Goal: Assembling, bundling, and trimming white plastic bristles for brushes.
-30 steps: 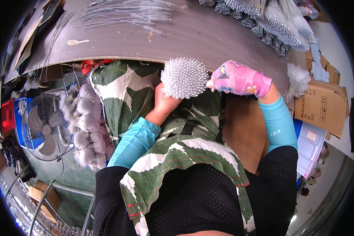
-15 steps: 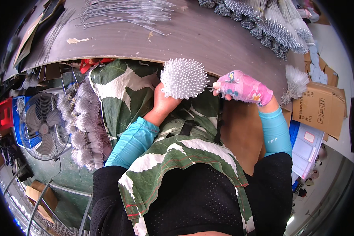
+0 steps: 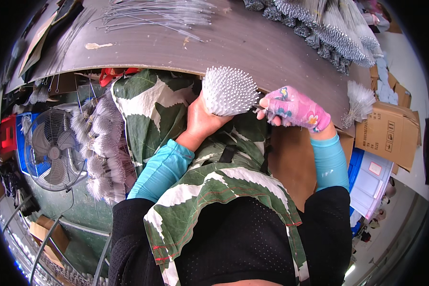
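Okay, the bundle (image 3: pixel 229 90) sits just above the middle of the frame, pale bristle tips facing up, overlapping the front edge of the bench (image 3: pixel 143 52) in view; can't tell if they touch. Your left hand (image 3: pixel 202 117), bare, grips it from the lower left, fingers curled around its side, some hidden underneath. Your right hand (image 3: pixel 295 108), in a pink floral glove with bare fingertips, is just beside the bundle's right side, thumb and forefinger pinching a thin dark wire (image 3: pixel 256 108); its far end is too small to trace. Blue sleeves (image 3: pixel 162 174) on both forearms, leafy apron (image 3: pixel 171 112) over your lap.

Loose brushes (image 3: pixel 157 14) lie on the bench at the top, left of centre; a big brush pile (image 3: pixel 333 33) fills the upper right. Small bundle (image 3: pixel 360 101) at right, near a carton (image 3: pixel 388 131), with a clear plastic box (image 3: pixel 374 178) below. Left side: fan (image 3: pixel 55 151), next to hanging bundles (image 3: pixel 107 152).
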### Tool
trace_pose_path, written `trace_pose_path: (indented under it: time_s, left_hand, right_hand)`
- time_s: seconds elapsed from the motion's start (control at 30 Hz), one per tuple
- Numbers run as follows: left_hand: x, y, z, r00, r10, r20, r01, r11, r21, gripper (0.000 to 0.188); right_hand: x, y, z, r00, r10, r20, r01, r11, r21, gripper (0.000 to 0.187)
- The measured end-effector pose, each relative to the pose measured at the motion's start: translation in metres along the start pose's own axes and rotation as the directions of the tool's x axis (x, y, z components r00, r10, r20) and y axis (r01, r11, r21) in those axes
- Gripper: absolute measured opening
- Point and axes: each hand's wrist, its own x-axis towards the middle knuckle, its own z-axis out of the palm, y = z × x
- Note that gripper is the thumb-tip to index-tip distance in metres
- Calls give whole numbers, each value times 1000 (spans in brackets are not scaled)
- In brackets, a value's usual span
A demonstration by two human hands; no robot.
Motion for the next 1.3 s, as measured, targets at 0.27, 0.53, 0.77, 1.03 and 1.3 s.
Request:
trace_pose_path:
  time_s: [0.27, 0.53, 0.77, 1.03, 1.3]
  left_hand:
    - [0, 4, -1, 999, -36, -39, 35, 999, -19, 74]
    - [1, 12, -8, 1000, 25, 4, -25, 1000, -10, 75]
    - [12, 25, -13, 963, 41, 267, 23, 972, -233, 69]
    - [-8, 7, 2, 985, 171, 14, -165, 964, -207, 89]
    - [0, -2, -2, 988, 138, 63, -124, 974, -191, 44]
  right_hand:
    - [-2, 6, 7, 996, -45, -73, 57, 983, 174, 42]
    - [23, 40, 20, 809, -434, -397, 546, 804, 235, 57]
    - [47, 55, 51, 604, -625, -495, 670, 734, -110, 93]
    - [54, 44, 94, 423, -520, -743, 620, 763, -181, 78]
    - [58, 43, 113, 387, -511, -767, 598, 773, -214, 88]
